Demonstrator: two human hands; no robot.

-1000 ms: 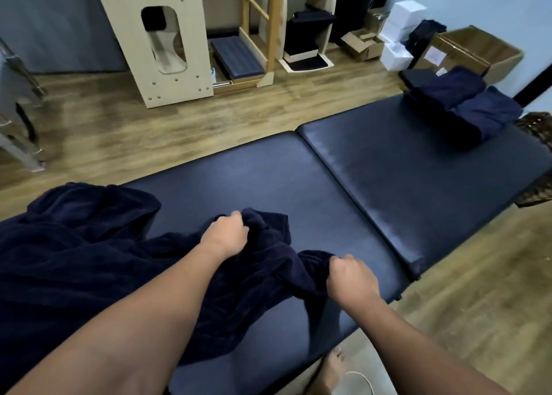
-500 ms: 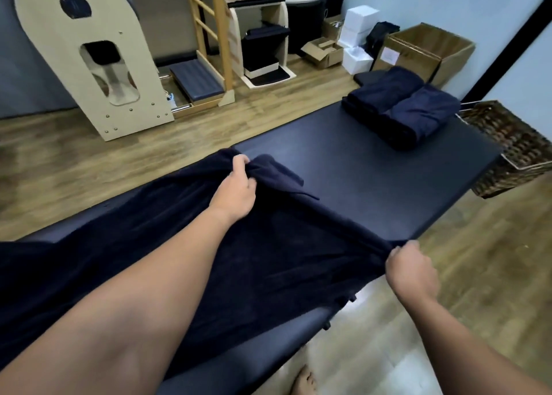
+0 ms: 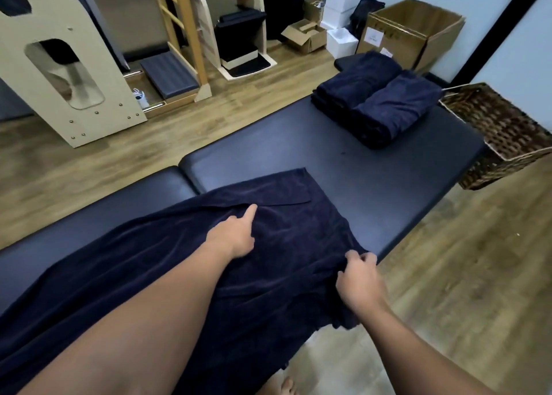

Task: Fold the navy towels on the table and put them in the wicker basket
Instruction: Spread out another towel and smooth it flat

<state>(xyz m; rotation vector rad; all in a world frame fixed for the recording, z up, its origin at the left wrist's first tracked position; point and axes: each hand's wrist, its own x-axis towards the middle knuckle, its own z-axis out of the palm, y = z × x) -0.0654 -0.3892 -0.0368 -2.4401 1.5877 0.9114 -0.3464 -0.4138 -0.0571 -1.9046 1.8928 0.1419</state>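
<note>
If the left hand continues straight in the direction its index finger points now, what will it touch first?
Probably the raised fold in the spread towel, just ahead of the left hand's fingertip. Farther along that line lie the towel's flat end, bare table, then perhaps the folded towels; depth is unclear.

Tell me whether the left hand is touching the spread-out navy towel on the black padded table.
Touching. The head view shows the left hand lying on the spread-out navy towel, its forefinger pressed onto a raised fold, with no gap visible.

Bare dark padded worktop [image 3: 373, 179] lies open between the spread navy towel [image 3: 268, 245] and the folded navy towels [image 3: 376, 102]. Those folded towels stand just before the brown wicker basket [image 3: 501, 132].
</note>
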